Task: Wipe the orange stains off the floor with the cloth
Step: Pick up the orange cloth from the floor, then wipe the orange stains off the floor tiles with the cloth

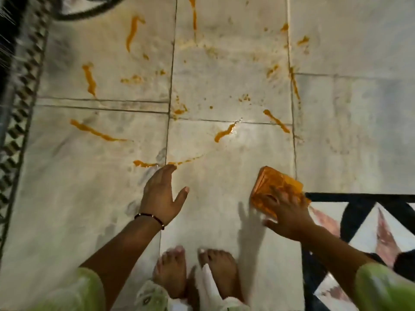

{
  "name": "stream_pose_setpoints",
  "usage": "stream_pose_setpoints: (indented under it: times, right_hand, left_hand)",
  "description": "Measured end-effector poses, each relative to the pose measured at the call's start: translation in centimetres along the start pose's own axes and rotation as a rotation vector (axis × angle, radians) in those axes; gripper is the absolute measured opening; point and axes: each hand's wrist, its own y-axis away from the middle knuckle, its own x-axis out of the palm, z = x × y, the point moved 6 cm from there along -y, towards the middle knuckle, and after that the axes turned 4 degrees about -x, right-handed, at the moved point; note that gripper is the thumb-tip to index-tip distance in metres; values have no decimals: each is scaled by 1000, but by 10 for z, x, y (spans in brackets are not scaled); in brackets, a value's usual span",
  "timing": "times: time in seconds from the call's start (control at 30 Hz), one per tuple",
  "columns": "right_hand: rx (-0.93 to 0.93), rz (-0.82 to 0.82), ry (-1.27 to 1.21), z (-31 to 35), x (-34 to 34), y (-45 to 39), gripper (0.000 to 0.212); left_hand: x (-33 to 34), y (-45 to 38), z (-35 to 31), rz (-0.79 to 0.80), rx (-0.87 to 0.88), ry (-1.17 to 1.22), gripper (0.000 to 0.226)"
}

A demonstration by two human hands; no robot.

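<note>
Several orange stains streak the pale tiled floor [213,209], among them one at the left [96,131], one in the middle [223,133] and a thin smear [143,163] just beyond my left fingertips. My left hand [161,194] lies flat on the floor with straight fingers and holds nothing. A folded orange cloth [269,185] rests on the floor at the right. My right hand [287,214] presses on the cloth's near side with spread fingers; it is blurred.
My two bare feet [195,272] stand at the bottom centre. A black, white and pink patterned tile area [359,216] lies at the lower right. A dark patterned border [20,104] runs down the left edge. A dark curved object [85,10] sits at top left.
</note>
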Motion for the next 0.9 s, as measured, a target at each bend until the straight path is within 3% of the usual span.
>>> stream_pose_setpoints:
  times: [0.1, 0.3, 0.47, 0.6, 0.77, 0.9]
  right_hand:
    - [17, 72, 172, -63, 56, -60, 92]
    - [-305, -66, 353, -74, 69, -84, 97]
    - [-711, -293, 431, 10, 47, -136, 93]
    - [-886, -387, 474, 97, 25, -173, 96]
    - [-1194, -322, 503, 228, 53, -167, 87]
    - [-1184, -308, 494, 256, 39, -192, 81]
  left_hand:
    - [56, -38, 52, -29, 50, -133, 82]
    - [55, -73, 114, -170, 127, -243, 88]
    - [58, -84, 147, -203, 193, -262, 88]
    - [43, -88, 162, -196, 218, -372, 91]
    - [35, -60, 187, -261, 42, -352, 96]
    - [41, -44, 218, -264, -47, -353, 97]
